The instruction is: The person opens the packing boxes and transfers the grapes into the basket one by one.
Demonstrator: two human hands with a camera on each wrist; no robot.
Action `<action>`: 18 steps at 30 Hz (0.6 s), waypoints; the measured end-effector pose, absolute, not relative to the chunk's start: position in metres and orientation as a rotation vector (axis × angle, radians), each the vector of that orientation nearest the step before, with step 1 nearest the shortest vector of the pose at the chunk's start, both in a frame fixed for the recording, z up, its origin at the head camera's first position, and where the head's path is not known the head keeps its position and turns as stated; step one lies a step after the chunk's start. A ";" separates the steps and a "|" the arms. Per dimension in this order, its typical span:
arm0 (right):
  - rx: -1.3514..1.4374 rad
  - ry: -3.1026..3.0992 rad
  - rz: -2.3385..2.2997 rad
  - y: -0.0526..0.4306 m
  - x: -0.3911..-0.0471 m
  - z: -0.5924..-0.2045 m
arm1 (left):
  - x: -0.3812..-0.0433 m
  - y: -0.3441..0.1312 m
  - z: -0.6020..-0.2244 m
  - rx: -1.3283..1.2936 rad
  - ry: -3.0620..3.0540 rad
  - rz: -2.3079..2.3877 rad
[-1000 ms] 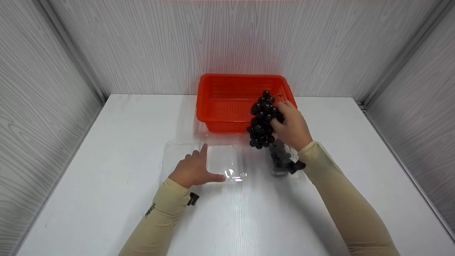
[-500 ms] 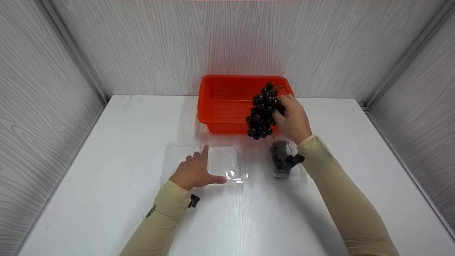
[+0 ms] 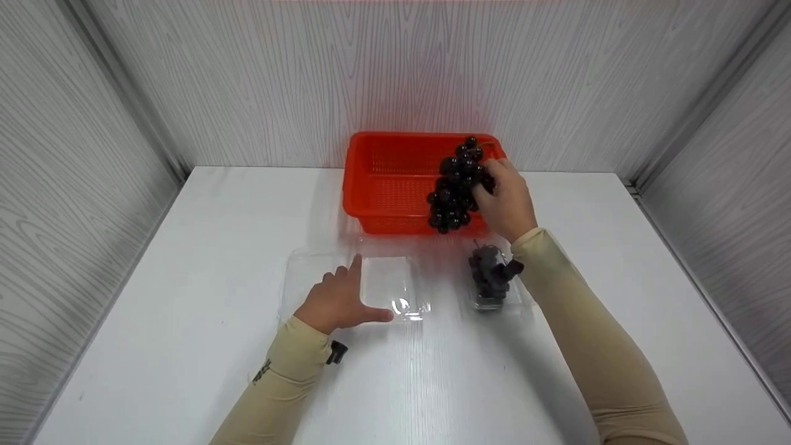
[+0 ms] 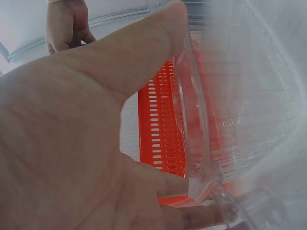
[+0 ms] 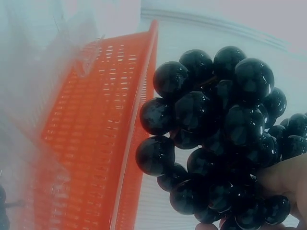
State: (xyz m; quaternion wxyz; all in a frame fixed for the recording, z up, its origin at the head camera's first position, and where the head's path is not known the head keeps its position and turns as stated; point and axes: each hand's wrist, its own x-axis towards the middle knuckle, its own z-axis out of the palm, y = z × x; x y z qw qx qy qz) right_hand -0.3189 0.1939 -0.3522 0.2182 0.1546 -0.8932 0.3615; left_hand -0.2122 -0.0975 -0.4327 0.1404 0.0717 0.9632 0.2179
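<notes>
Dark grapes [image 3: 454, 191] hang as one bunch from your right hand [image 3: 508, 201], held up off the white counter [image 3: 371, 402] in front of the right part of a red basket. Closest to you, tan sleeves [image 3: 287, 364] run down both of your arms to the wrists, each with a small black piece beside it.

Your left hand [image 3: 337, 301] lies spread at a clear plastic container [image 3: 386, 278], thumb and forefinger wide apart; seen from the left wrist, one finger shows through the plastic. To the right, just beneath your right wrist, a second clear container [image 3: 490, 305] sits on the counter with a darker, duller bunch of fruit [image 3: 485, 269] inside.

Beyond, your right hand pinches the held bunch between thumb and fingers along its right side, its glossy berries trailing down to the left and a thin stem showing at the top. You have the red basket [image 3: 395, 224] behind it, with slotted sides; whether the bunch is directly over its rim, you cannot tell. Farthest off, a pale wood-grained wall [image 3: 401, 68] rises behind the counter, tinged red above the basket.
</notes>
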 end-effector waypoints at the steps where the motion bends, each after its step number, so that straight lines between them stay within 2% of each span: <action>1: 0.425 -2.468 1.003 0.193 -0.320 -0.353 | -0.212 -0.098 -0.433 0.206 2.784 0.636; 18: 0.401 -2.406 1.028 0.186 -0.341 -0.356 | -0.210 -0.098 -0.430 0.200 2.798 0.638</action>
